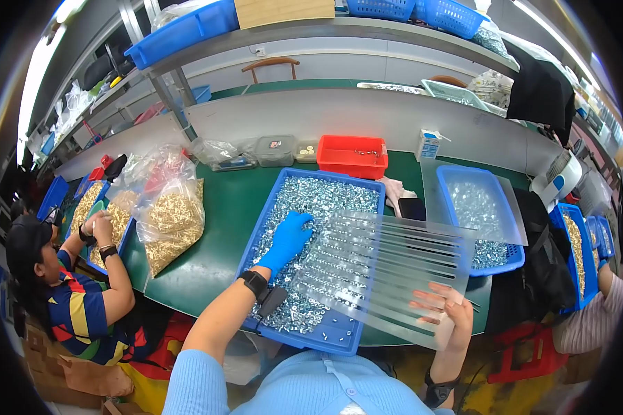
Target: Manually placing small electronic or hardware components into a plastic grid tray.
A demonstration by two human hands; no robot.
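My left hand [288,242], in a blue glove, rests on a heap of small silvery metal parts [325,195] inside a large blue tray [278,185]. Its fingers curl down among the parts, and whatever lies under them is hidden. In my bare right hand [453,312] is the near right end of a see-through slotted plastic sheet [415,315], gripped with the fingers showing through it. The sheet slants over the tray's right half. Rows of small parts show at its slots on the left; the right part of the sheet reaches past the tray's rim.
A second blue basket [512,259] of silvery parts, with a plastic sheet over it, stands at right. Behind the tray are a red bin [353,156], a lidded box [275,151] and a phone [412,209]. Leftward, a bag of brass-coloured parts [172,225] sits near a co-worker [76,297].
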